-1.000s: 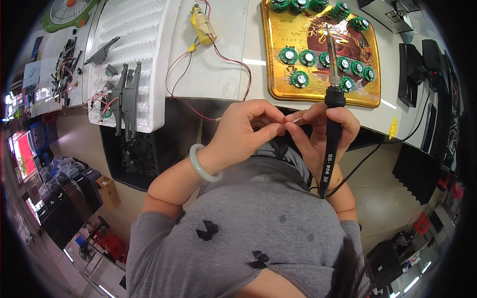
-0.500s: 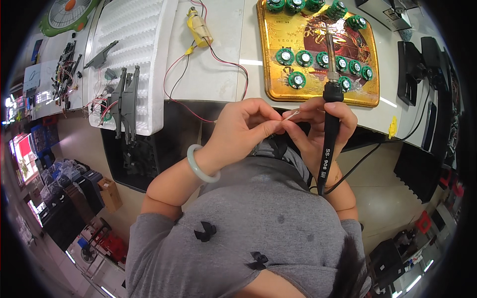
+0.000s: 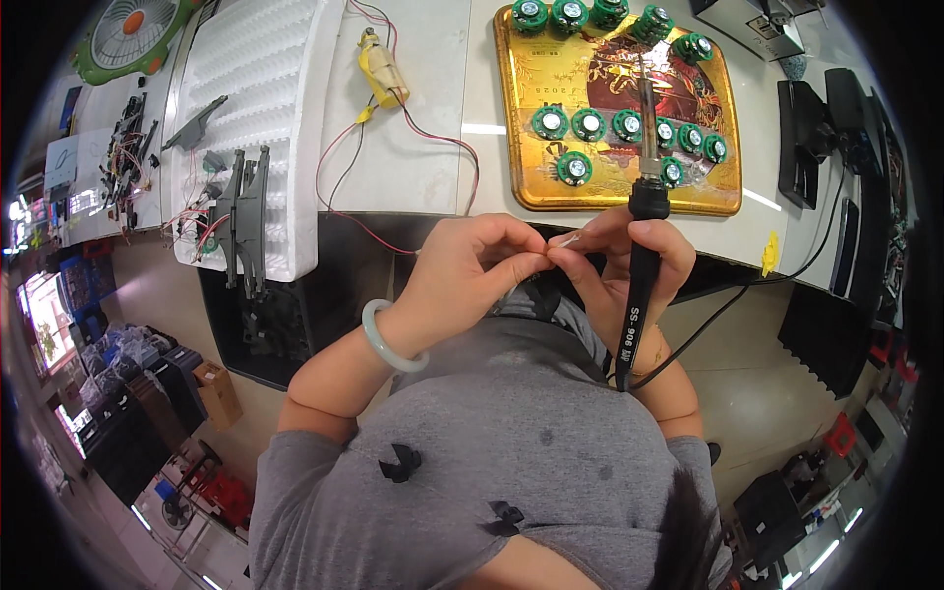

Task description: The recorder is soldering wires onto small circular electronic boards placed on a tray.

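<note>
My left hand (image 3: pixel 467 261) is closed in a pinch, its thumb and index fingertip meeting those of my right hand (image 3: pixel 629 270). Between the fingertips a thin pale wire end (image 3: pixel 567 241) shows; most of it is hidden. A black-handled soldering iron (image 3: pixel 642 275) rests across my right hand, held by its fingers, its metal tip pointing away over a gold tray (image 3: pixel 526 187). Round green speaker-like parts (image 3: pixel 574 168) stand on that tray in rows. A red and black wire pair (image 3: pixel 388 246) runs from a yellow-wrapped bundle (image 3: pixel 383 79) to behind my left wrist.
A white foam tray (image 3: pixel 300 147) with dark grey plastic parts (image 3: pixel 241 221) lies at the left. Beyond it are a green fan (image 3: pixel 133 34) and loose small parts (image 3: pixel 123 147). A black bin (image 3: pixel 261 324) stands below the table edge. The iron's cord (image 3: pixel 703 324) loops to the right.
Both hands and the soldering iron have shifted slightly left and down in the picture, with the table moving much alike. Less of the pale wire sticks out past my fingertips.
</note>
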A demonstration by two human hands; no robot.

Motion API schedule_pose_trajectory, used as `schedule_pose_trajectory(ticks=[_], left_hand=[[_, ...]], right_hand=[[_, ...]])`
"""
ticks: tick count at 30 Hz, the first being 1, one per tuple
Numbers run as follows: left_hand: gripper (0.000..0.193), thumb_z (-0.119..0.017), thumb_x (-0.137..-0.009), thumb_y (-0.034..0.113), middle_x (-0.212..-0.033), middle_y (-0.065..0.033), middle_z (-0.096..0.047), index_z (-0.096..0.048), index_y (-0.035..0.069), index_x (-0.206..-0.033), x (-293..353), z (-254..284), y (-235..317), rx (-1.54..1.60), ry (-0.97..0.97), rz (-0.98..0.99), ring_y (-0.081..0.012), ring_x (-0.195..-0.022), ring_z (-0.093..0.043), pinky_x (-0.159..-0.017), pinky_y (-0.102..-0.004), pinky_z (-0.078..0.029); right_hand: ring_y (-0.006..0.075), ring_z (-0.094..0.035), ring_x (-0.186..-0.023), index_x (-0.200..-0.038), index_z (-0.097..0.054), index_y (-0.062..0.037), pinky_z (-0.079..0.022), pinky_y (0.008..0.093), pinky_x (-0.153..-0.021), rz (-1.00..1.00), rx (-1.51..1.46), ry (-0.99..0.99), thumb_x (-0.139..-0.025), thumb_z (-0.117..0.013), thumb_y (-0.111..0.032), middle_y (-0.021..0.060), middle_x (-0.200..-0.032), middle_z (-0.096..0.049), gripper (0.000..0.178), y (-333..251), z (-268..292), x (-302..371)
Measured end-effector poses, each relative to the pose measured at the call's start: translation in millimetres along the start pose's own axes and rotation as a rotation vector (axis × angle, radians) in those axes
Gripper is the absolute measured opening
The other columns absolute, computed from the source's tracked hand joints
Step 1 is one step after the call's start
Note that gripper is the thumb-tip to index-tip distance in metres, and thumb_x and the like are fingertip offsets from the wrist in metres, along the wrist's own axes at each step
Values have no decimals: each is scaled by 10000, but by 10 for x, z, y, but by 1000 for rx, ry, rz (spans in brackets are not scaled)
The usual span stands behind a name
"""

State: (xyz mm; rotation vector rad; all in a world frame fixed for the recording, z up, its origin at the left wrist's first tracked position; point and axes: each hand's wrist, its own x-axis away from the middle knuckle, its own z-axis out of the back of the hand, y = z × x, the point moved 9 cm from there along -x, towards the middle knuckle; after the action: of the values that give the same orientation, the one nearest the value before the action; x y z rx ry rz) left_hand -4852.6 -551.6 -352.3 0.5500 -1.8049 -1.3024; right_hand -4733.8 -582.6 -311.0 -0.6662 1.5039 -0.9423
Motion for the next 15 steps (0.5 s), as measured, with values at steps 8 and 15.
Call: schedule_pose_trajectory(ticks=[8,15], left_hand=[[68,-549,-788,30,-744,-41,-590,-541,-32,-813,-10,-13,33,-46,-5,-37,-76,-705,-554,-639,-205,-450],[66,-536,-809,54,-785,-32,-558,-509,-5,-825,-34,18,-75,188,12,-41,-78,-711,-534,-679,-197,-429]], right_hand=[[147,-600,-603,-1062,-307,-48,-474,226,-572,-34,0,-15,-639,-675,78,108,-730,-562,575,-4,-15,-7],[135,-596,-603,-1061,-322,-53,-475,227,-557,-81,51,46,-635,-676,81,111,-773,-568,569,27,37,68]])
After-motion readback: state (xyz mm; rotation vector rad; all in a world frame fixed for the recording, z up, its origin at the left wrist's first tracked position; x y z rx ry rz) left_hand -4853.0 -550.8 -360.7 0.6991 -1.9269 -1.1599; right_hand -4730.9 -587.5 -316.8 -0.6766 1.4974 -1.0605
